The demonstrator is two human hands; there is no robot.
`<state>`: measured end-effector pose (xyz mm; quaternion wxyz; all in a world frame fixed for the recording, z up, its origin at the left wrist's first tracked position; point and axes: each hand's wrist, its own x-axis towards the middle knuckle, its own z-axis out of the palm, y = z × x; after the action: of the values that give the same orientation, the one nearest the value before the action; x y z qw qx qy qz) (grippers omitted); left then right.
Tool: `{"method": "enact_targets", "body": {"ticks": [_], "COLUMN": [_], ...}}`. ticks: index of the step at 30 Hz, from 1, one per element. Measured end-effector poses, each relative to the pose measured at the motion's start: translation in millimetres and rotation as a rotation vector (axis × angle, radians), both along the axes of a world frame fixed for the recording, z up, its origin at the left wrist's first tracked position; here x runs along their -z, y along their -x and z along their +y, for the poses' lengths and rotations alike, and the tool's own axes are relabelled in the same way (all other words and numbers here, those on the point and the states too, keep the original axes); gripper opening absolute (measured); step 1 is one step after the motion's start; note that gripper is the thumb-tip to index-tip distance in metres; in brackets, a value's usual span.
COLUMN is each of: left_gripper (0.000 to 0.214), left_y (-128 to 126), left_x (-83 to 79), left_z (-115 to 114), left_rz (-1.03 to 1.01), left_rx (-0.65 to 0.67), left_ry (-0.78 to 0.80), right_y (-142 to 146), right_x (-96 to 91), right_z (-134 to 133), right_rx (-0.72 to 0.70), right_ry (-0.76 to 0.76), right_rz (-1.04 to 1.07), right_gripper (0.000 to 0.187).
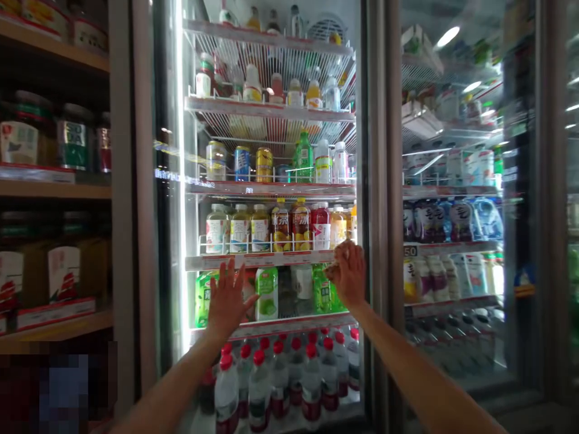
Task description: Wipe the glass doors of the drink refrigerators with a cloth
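Note:
Both my arms reach into an open drinks fridge. My left hand (228, 298) is spread open in front of the shelf of green bottles (266, 293), fingers apart and holding nothing. My right hand (347, 272) is higher and to the right, its fingers curled at the front rail of the juice shelf (253, 260), next to a green bottle (322, 289). Whether it grips anything I cannot make out. Juice bottles (280, 227) stand in a row just above both hands.
Water bottles with red caps (280, 377) fill the lowest shelf under my arms. Cans (241, 163) and more bottles sit on the upper shelves. A closed glass door (452, 199) with drinks behind it is on the right. Wooden shelves with jars (54, 138) stand on the left.

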<state>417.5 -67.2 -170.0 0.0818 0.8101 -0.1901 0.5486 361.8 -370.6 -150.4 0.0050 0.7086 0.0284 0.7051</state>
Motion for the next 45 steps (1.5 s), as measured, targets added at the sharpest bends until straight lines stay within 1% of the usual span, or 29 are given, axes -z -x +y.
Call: {"method": "enact_targets", "body": {"ticks": [4,5,6,8,11,12,13,15,17,18,19,20,21,22,25,26,27,28,32,33,34,36,37,39,40,41,42,43,45], "left_gripper": [0.074,0.074,0.074,0.073,0.072,0.072,0.072,0.071,0.072,0.072,0.071,0.071,0.071,0.071,0.074,0.076,0.077,0.077,0.079,0.078,0.077,0.074,0.072,0.070,0.069,0.068,0.068,0.069,0.071], "left_y": [0,1,1,1,1,1,1,1,0,0,0,0,0,1,1,1,1,2,5,5,6,6,6,5,5,5,6,7,9], "left_x": [-1.0,-1.1,-1.1,-0.7,0.3,0.6,0.8,1.2,1.5,1.6,1.7,1.8,2.0,2.3,3.4,3.6,3.7,3.6,2.2,1.8,1.6,2.0,2.6,4.2,4.8,5.0,4.9,4.3,2.4], "left_z": [-1,-1,-1,-1,-2,-3,-3,-4,-3,-1,1,3,5,8,12,12,11,10,9,11,15,26,32,42,46,47,47,47,46], "left_rz": [0.015,0.015,0.012,0.008,0.009,0.008,0.006,0.001,-0.007,-0.012,-0.017,-0.020,-0.019,-0.013,0.012,0.019,0.021,0.020,0.005,0.003,0.003,0.005,0.007,0.020,0.030,0.042,0.053,0.062,0.082], "left_rx": [0.009,0.007,0.001,-0.009,-0.011,-0.008,-0.005,-0.008,-0.026,-0.036,-0.044,-0.046,-0.040,-0.033,-0.023,-0.027,-0.033,-0.040,-0.083,-0.089,-0.091,-0.095,-0.102,-0.121,-0.129,-0.133,-0.135,-0.137,-0.140], "left_ry": [0.013,0.015,0.016,0.011,0.014,0.017,0.018,0.017,0.014,0.010,0.001,-0.017,-0.044,-0.069,-0.105,-0.106,-0.105,-0.108,-0.126,-0.139,-0.156,-0.173,-0.169,-0.148,-0.143,-0.145,-0.148,-0.148,-0.148], "right_y": [-8,-8,-6,-1,4,4,2,-4,-11,-13,-13,-12,-9,-5,4,5,5,2,-13,-15,-16,-12,-10,-6,-5,-5,-7,-9,-14], "right_x": [21.5,25.4,27.6,26.8,17.9,15.3,13.8,14.4,18.6,21.1,23.5,25.5,27.0,27.9,27.4,27.2,27.7,29.2,39.8,41.4,41.7,37.0,31.9,19.5,14.3,11.5,11.6,14.7,27.0], "right_z": [44,48,46,27,-9,-13,-10,12,42,53,58,56,48,35,-8,-14,-13,-5,56,66,69,58,47,27,22,23,30,42,73], "right_rx": [-0.088,-0.095,-0.089,-0.050,0.002,0.002,-0.009,-0.059,-0.112,-0.130,-0.139,-0.142,-0.134,-0.112,-0.013,0.006,0.009,-0.007,-0.129,-0.145,-0.150,-0.135,-0.113,-0.063,-0.046,-0.041,-0.049,-0.066,-0.105], "right_ry": [0.275,0.320,0.335,0.270,0.066,0.019,-0.002,0.047,0.174,0.245,0.302,0.336,0.339,0.300,0.067,0.012,-0.006,0.014,0.246,0.294,0.330,0.340,0.299,0.164,0.106,0.077,0.090,0.143,0.334], "right_rz": [0.149,0.179,0.194,0.171,0.043,0.009,-0.012,0.000,0.069,0.108,0.145,0.172,0.183,0.169,0.062,0.034,0.020,0.021,0.118,0.145,0.165,0.161,0.141,0.066,0.028,0.007,0.006,0.031,0.133], "right_gripper": [0.049,0.051,0.051,0.052,0.055,0.056,0.058,0.060,0.060,0.059,0.057,0.055,0.054,0.053,0.051,0.051,0.051,0.052,0.055,0.055,0.053,0.051,0.050,0.048,0.048,0.047,0.046,0.046,0.045]}}
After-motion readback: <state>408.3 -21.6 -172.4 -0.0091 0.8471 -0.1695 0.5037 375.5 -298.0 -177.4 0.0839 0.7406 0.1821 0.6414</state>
